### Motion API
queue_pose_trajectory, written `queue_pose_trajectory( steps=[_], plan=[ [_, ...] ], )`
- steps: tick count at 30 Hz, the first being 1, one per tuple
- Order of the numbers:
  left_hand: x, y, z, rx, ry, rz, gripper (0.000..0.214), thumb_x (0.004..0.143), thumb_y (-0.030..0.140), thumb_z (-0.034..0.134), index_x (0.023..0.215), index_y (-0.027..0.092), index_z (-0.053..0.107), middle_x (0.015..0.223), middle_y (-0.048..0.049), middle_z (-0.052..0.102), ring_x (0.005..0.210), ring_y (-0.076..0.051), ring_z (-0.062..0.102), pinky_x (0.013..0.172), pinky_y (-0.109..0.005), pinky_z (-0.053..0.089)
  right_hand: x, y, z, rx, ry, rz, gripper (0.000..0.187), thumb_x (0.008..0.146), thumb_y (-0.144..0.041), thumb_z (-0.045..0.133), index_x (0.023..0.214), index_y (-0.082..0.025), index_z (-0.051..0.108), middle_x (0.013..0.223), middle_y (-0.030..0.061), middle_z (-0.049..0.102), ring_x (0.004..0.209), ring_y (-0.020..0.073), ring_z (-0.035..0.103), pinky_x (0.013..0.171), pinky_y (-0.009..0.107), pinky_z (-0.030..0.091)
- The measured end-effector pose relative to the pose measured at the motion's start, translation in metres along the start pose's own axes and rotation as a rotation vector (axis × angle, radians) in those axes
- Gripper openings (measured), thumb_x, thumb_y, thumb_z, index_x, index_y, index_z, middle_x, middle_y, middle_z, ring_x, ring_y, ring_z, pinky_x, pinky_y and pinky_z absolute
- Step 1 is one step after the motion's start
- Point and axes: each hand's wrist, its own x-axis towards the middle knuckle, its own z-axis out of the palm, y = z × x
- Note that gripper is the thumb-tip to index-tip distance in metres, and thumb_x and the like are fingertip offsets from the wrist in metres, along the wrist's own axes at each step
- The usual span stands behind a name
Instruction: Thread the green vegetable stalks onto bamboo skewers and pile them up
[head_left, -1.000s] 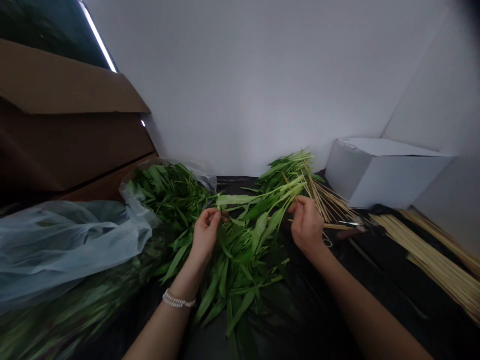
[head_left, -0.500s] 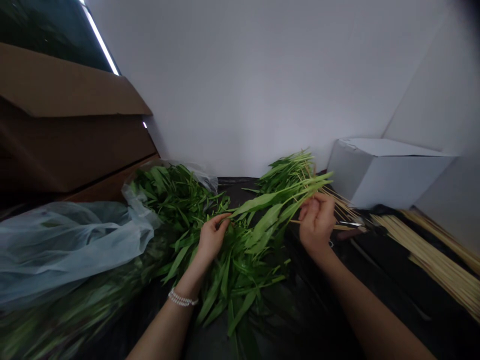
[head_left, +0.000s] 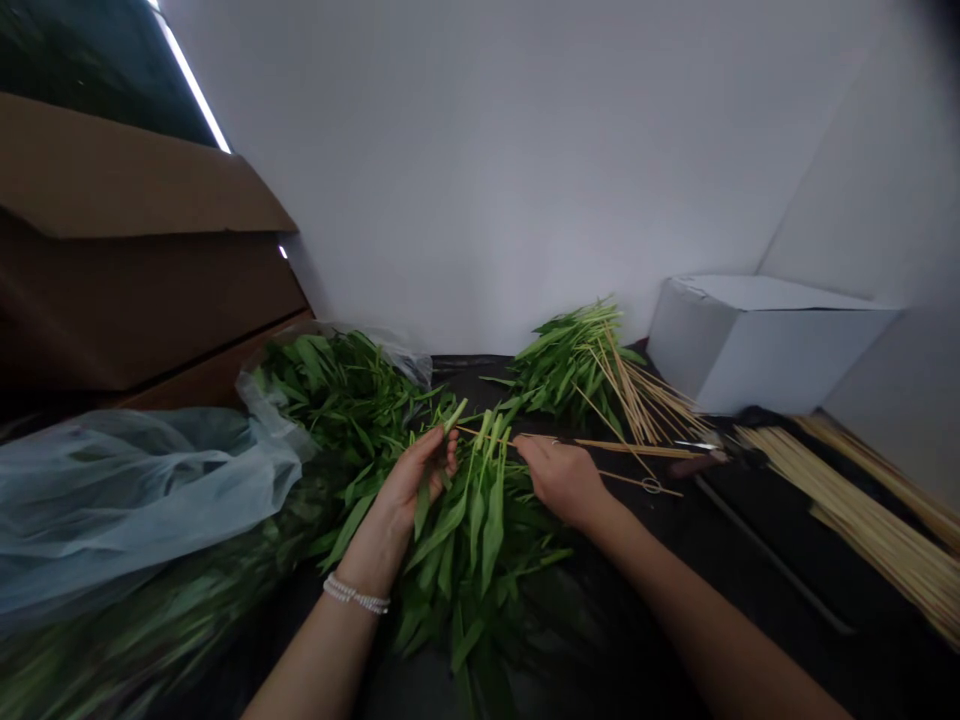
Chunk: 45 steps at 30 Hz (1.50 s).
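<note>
My left hand point(head_left: 417, 480) pinches the top of a small bunch of green leafy stems point(head_left: 469, 520), whose leaves hang down toward me over a loose pile of greens. My right hand point(head_left: 562, 478) is closed on the near end of a thin bamboo skewer point(head_left: 622, 447) that lies crosswise, its tip reaching the bunch by my left fingers. Behind my hands lies a heap of skewered greens point(head_left: 581, 365) with sticks fanning out to the right.
A pale plastic bag point(head_left: 142, 490) full of greens point(head_left: 330, 385) lies at the left, below brown cardboard boxes point(head_left: 142, 250). A white box point(head_left: 757, 340) stands at the right by the wall. Bundled bamboo skewers point(head_left: 862, 510) lie on the black sheet point(head_left: 675, 600) at the far right.
My right hand has come down from the raised stems beside the skewered heap and now holds a skewer across the bunch. The stems now hang down from my left hand.
</note>
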Motion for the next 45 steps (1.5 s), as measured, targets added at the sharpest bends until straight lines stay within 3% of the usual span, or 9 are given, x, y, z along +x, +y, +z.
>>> queue_pose_trajectory(
  steps=[3,7,12,16,19,23,32,45],
  plan=[
    [-0.004,-0.002,0.002,0.082,-0.058,0.011,0.013,0.080,0.009,0.064,0.092,0.011,0.070,0.078,-0.0042,0.072,0.062,-0.009,0.064,0.056,-0.017,0.052,-0.001,-0.003,0.004,-0.016,-0.095,0.040,0.033,0.087,-0.009,0.043,0.114,-0.016,0.060,0.089,0.0056,0.067,0.073,0.0135,0.060,0.062,0.023,0.038],
    [-0.008,-0.006,0.005,0.227,-0.045,0.075,0.022,0.074,0.017,0.074,0.095,0.013,0.072,0.080,-0.0049,0.073,0.064,-0.011,0.065,0.054,-0.017,0.049,0.000,-0.003,0.001,-0.026,-0.144,0.055,0.033,0.088,-0.011,0.043,0.117,-0.017,0.059,0.094,0.0064,0.067,0.076,0.0141,0.062,0.063,0.024,0.039],
    [-0.006,-0.012,0.002,0.317,-0.076,0.203,0.034,0.064,0.031,0.082,0.092,0.015,0.074,0.079,-0.0035,0.073,0.067,-0.010,0.064,0.061,-0.018,0.048,0.000,-0.004,-0.002,-0.036,-0.143,0.040,0.033,0.089,-0.012,0.043,0.118,-0.017,0.059,0.092,0.0059,0.068,0.072,0.0143,0.061,0.061,0.025,0.038],
    [-0.004,-0.011,0.000,0.400,-0.023,0.253,0.032,0.065,0.037,0.081,0.086,0.014,0.073,0.077,-0.0034,0.073,0.058,-0.008,0.060,0.052,-0.017,0.043,0.000,-0.005,-0.002,-0.043,-0.133,0.039,0.034,0.089,-0.012,0.043,0.118,-0.017,0.059,0.091,0.0065,0.068,0.072,0.0138,0.061,0.061,0.024,0.038],
    [-0.005,-0.010,0.001,0.347,0.023,0.298,0.035,0.061,0.036,0.083,0.088,0.016,0.072,0.084,-0.0037,0.075,0.064,-0.010,0.063,0.055,-0.018,0.045,0.000,-0.005,-0.001,-0.043,-0.123,0.042,0.034,0.088,-0.012,0.043,0.119,-0.016,0.059,0.092,0.0071,0.068,0.074,0.0136,0.061,0.062,0.024,0.038],
    [-0.006,-0.011,0.003,0.302,0.033,0.271,0.043,0.057,0.034,0.085,0.095,0.017,0.072,0.088,-0.0057,0.076,0.071,-0.014,0.066,0.062,-0.022,0.050,0.000,-0.005,0.000,-0.044,-0.100,0.043,0.033,0.089,-0.013,0.043,0.118,-0.017,0.060,0.091,0.0060,0.068,0.072,0.0140,0.062,0.061,0.025,0.037],
    [-0.006,-0.012,0.003,0.390,0.003,0.266,0.035,0.062,0.035,0.083,0.090,0.015,0.076,0.079,-0.0063,0.075,0.067,-0.013,0.064,0.063,-0.021,0.048,-0.002,-0.005,0.001,-0.051,-0.132,0.059,0.035,0.090,-0.014,0.041,0.120,-0.017,0.059,0.092,0.0073,0.068,0.073,0.0138,0.061,0.061,0.024,0.038],
    [-0.006,-0.011,0.004,0.334,0.039,0.265,0.035,0.057,0.034,0.085,0.083,0.012,0.076,0.075,-0.0052,0.074,0.065,-0.012,0.064,0.067,-0.022,0.048,-0.001,-0.007,-0.001,-0.040,-0.117,0.045,0.035,0.089,-0.012,0.042,0.120,-0.016,0.058,0.092,0.0076,0.068,0.071,0.0136,0.061,0.061,0.024,0.038]
  ],
)
